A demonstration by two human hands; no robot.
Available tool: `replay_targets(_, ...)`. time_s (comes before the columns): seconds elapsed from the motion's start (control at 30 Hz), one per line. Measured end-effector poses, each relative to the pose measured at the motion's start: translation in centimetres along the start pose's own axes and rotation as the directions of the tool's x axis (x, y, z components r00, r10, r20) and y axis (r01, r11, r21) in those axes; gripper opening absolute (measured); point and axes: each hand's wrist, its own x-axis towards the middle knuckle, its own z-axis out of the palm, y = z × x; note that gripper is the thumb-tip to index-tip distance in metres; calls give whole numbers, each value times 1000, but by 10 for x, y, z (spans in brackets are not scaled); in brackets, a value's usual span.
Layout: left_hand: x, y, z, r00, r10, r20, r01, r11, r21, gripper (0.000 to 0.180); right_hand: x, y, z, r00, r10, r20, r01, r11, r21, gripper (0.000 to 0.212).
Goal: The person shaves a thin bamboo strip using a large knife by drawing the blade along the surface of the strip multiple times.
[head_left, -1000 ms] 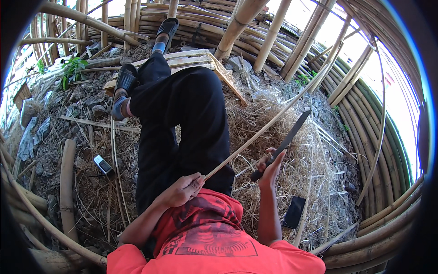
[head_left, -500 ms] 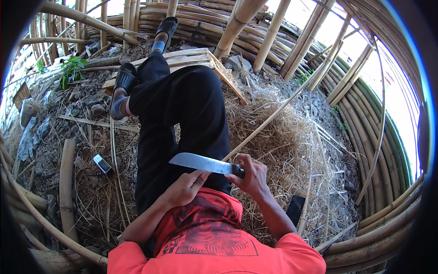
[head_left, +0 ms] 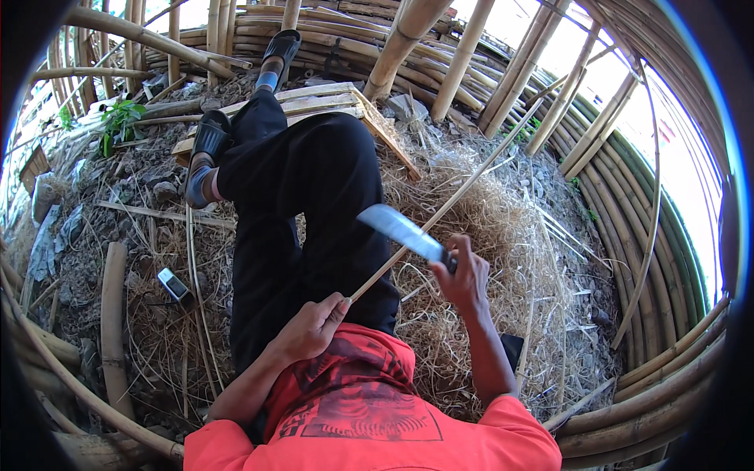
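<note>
My left hand [head_left: 316, 326] is closed around the near end of a long thin bamboo strip [head_left: 452, 202], close to my lap. From there the strip slants up and away to the right, over the shavings. In my right hand [head_left: 465, 275] is the dark handle of a large knife [head_left: 403, 231] with a broad, rounded blade. The blade, slightly blurred, points up and left and crosses the strip. Whether its edge touches the strip I cannot tell.
Curly bamboo shavings [head_left: 471, 314] cover the ground at right. A small silver-and-black device [head_left: 174, 284] lies at left, near a thick bamboo piece [head_left: 115, 330]. A dark flat object [head_left: 512, 349] sits by my right forearm. Bamboo poles [head_left: 463, 59] and stacked bamboo [head_left: 628, 228] surround me.
My right hand has moved right and away from my body, carrying the knife from beside my left hand out along the strip. My left hand has stayed nearly in place.
</note>
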Motion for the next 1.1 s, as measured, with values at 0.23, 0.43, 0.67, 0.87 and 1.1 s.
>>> replay_targets(0.23, 0, 3, 0, 1000, 2, 23, -1, 1000, -11, 28, 22, 32, -9, 979, -179, -99, 172, 982, -73, 52)
replay_targets(0.43, -16, -9, 1, 998, -18, 61, 22, 997, -76, 25, 50, 117, -12, 858, 488, -160, -405, 835, 373, 48)
replay_targets(0.67, -10, 1, 13, 992, 120, 44, -118, 992, -45, 23, 18, 125, -12, 725, 637, -260, -458, 729, 509, 71)
replay_targets(0.87, -6, -2, 10, 997, 2, 79, -1, 1000, -11, 22, -23, 57, 22, 598, 774, 209, -309, -19, 951, 72)
replay_targets(1.1, -5, -9, 11, 998, -1, 63, 1, 1000, -7, 24, -57, -4, 46, 911, 389, -136, -164, 644, 747, 83)
